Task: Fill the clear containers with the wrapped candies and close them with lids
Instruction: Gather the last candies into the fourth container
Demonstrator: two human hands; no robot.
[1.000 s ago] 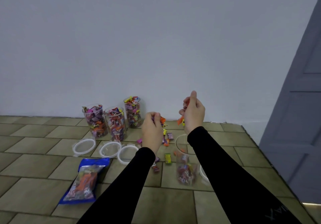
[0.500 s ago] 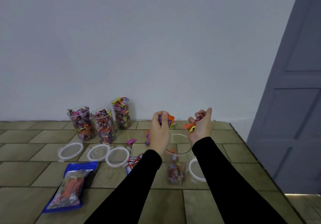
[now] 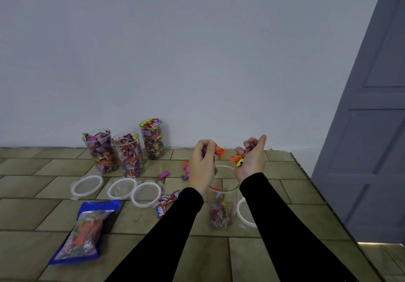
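Left grip [image 3: 202, 163] curled round candies [image 3: 219, 151], right grip [image 3: 251, 158] clutching candies, above container [image 3: 221, 203]

Head view: from my head, facing forward and down at the floor [image 3: 252, 257], close above my open jar [image 3: 221, 207].

Clear container [image 3: 221, 207] stands upright btwn the two forearms, lidless, approx a third full of wrapped candies. Three more containers [image 3: 128, 153] stand upright by the wall, filled to the top w/ candies, no lids on. Three white-rimmed lids [image 3: 122, 187] lie flat in a row in front of them; a fourth lid [image 3: 244, 215] lies just right of the part-filled container. Loose candies [image 3: 164, 175] lie scattered nearby.
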